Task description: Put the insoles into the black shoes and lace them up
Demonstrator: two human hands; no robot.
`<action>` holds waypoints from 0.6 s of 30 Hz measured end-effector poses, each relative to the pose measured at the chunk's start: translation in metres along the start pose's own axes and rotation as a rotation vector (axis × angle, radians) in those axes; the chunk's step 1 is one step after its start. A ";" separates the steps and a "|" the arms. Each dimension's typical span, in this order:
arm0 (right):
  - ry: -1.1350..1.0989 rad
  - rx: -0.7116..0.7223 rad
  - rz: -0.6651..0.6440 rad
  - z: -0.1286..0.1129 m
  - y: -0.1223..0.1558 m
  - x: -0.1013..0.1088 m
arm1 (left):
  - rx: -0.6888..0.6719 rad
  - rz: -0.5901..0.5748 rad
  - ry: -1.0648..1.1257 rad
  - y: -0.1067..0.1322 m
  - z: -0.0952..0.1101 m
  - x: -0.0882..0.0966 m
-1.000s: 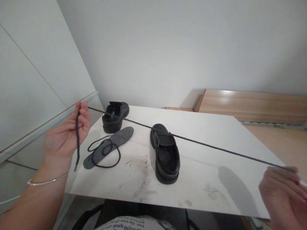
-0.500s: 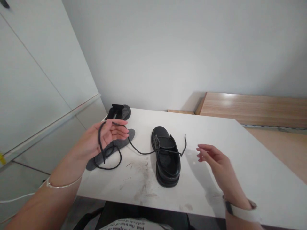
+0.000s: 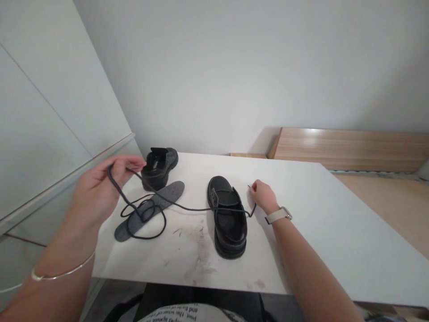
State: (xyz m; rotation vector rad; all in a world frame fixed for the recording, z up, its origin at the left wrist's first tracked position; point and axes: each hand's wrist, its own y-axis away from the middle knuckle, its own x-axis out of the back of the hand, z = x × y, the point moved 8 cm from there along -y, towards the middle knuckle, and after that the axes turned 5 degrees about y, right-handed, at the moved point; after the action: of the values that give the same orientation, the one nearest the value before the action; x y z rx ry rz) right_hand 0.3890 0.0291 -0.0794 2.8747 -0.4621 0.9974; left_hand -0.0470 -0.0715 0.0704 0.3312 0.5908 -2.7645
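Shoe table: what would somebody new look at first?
Probably the shoe near the middle of the table, with a dark lace across its opening, running between the left hand and the right hand. Next, the grey insole on the left, with loops of lace over it and another shoe behind it.

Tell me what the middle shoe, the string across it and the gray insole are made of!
Shoe: maybe smooth leather or imitation, from its soft shine.
String: probably woven fabric cord, dull and bending loosely.
Insole: likely felt, matte and mottled.
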 end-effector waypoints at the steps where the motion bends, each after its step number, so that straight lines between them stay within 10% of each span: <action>1: -0.088 -0.012 0.002 0.003 -0.001 0.004 | 0.016 0.031 0.072 -0.005 0.000 0.006; 11: -1.007 -0.201 0.354 0.078 -0.009 0.127 | 0.226 0.204 0.524 -0.044 -0.035 0.057; 18: -1.305 -0.264 0.700 0.119 -0.004 0.161 | 0.290 0.280 0.504 -0.057 -0.052 0.055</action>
State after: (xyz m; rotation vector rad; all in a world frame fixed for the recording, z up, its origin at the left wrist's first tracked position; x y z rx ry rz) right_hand 0.5808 -0.0277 -0.0740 2.6799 -1.5139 -1.0584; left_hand -0.1090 -0.0126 0.0296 1.1046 0.2180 -2.4863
